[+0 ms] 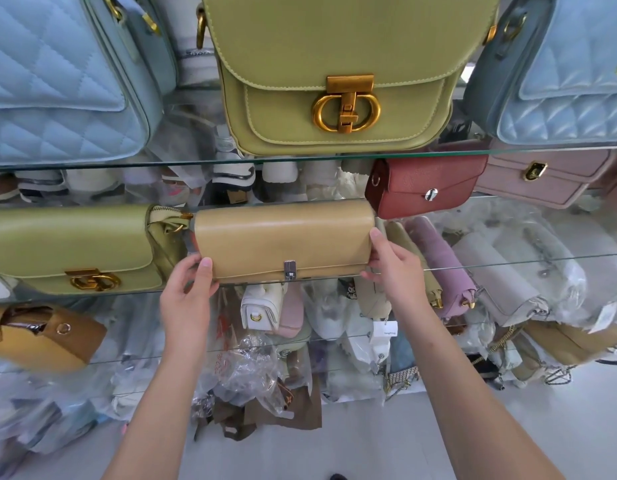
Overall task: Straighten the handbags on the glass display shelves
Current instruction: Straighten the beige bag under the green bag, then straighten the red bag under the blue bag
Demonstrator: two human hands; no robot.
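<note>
Tan clutch (283, 237) sits on the middle glass shelf (508, 259), long axis left-right along the front edge. Left hand (187, 289) grips its left end, right hand (392, 263) its right end, fingers curled round, both equally near.

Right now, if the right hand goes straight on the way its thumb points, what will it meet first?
Probably the red bag. The right hand grips the tan bag at its right end, thumb pointing up and back. The red bag sits just beyond that corner, though depth is unclear.
</note>
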